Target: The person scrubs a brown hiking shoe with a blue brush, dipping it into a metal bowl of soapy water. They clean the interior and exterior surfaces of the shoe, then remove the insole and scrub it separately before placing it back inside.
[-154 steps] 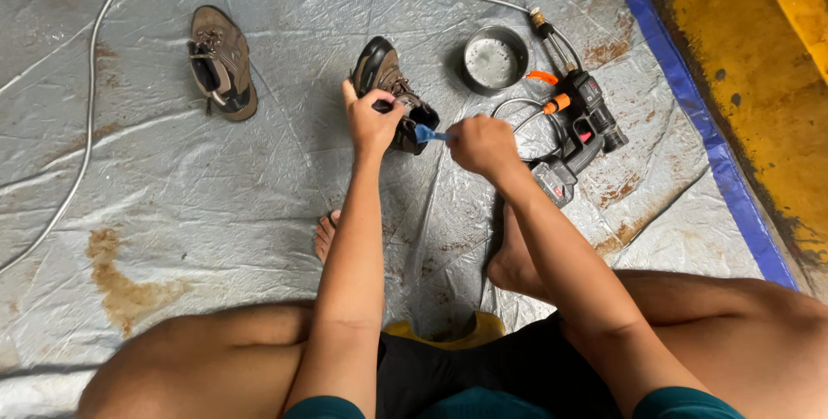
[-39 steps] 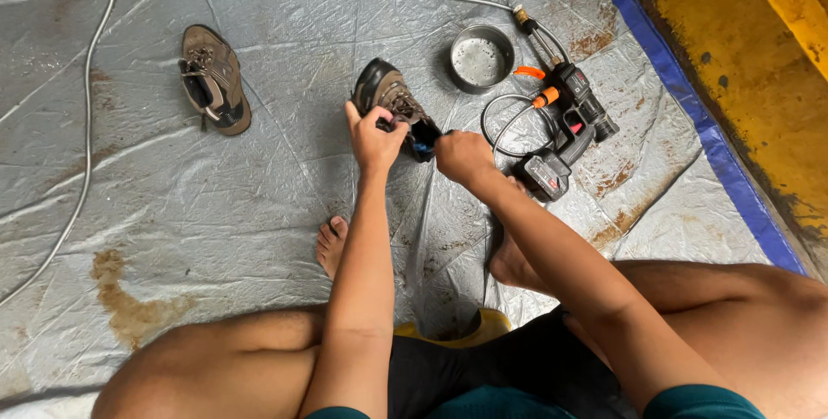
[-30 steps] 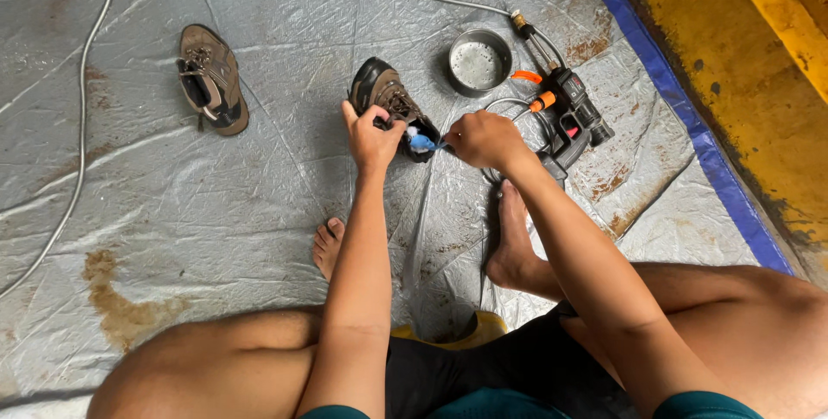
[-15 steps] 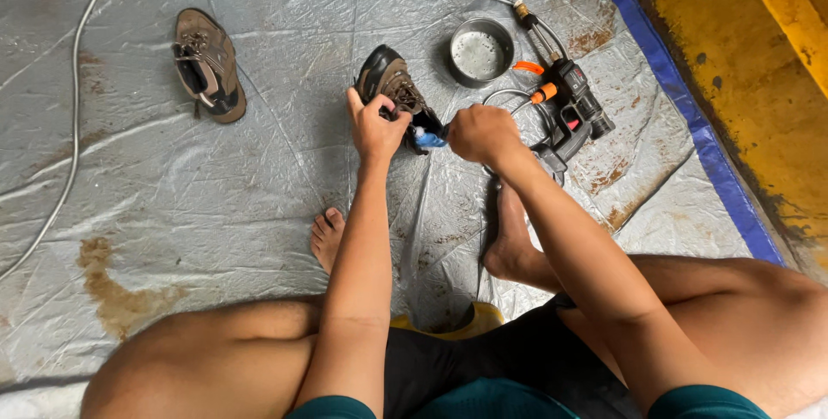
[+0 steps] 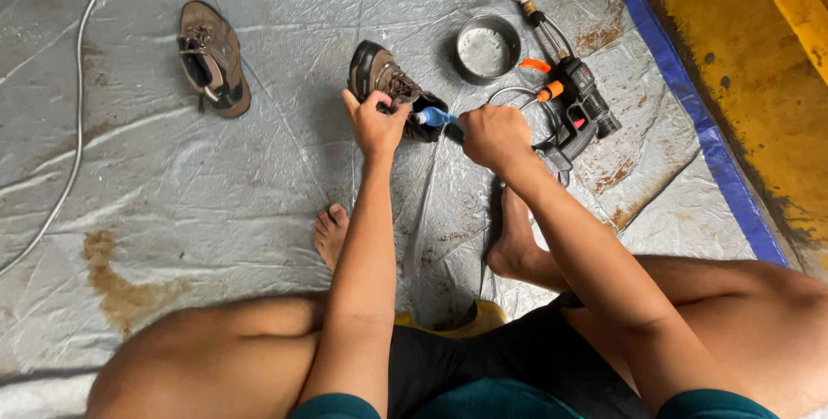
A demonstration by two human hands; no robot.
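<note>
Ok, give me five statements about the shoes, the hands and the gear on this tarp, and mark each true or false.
1. The left hand grips the brown shoe. True.
2. The right hand holds a blue-tipped brush against that shoe. True.
3. The second shoe lies in the person's lap. False: it lies apart on the grey tarp, to the left.
4. The round metal bowl is stacked on the second shoe. False: it sits on the tarp beside the spray gun.
5. The person's feet are bare. True: the bare foot shows toes.
</note>
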